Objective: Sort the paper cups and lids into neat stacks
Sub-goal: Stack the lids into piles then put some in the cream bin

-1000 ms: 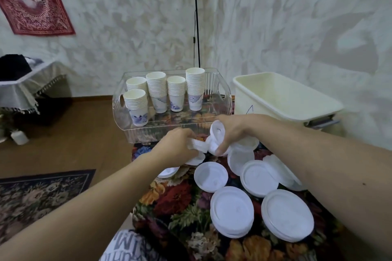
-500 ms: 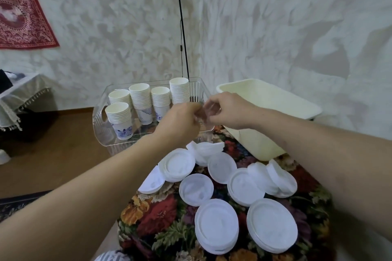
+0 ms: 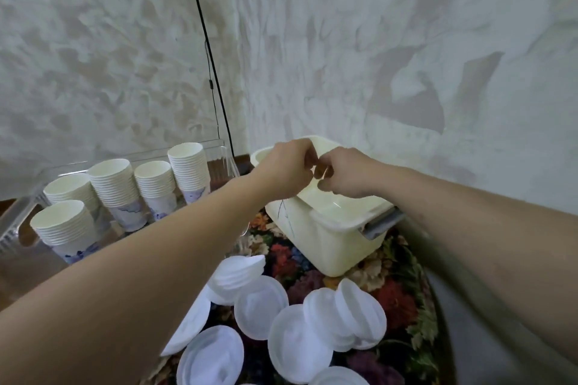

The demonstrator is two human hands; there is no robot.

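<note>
My left hand (image 3: 287, 169) and my right hand (image 3: 341, 175) are raised side by side over the cream plastic bin (image 3: 331, 244). Their curled fingertips meet, and I see nothing between the fingers. Several stacks of white paper cups (image 3: 112, 184) stand in a clear tray (image 3: 18, 216) at the left, under my left forearm. White plastic lids (image 3: 261, 306) lie loose and overlapping on the floral tablecloth (image 3: 287, 259) below my arms. One leaning pile of lids (image 3: 359, 312) is at the right, another lid pile (image 3: 237, 272) near the tray.
The bin has a grey handle (image 3: 381, 222) on its near right side and stands against the textured wall. A black cable (image 3: 212, 72) hangs down the wall corner behind the tray. The wooden floor shows at the far left.
Both hands rose from the lids on the table and moved right, from in front of the clear tray to above the cream bin. The lids they held a second ago are no longer in them.
</note>
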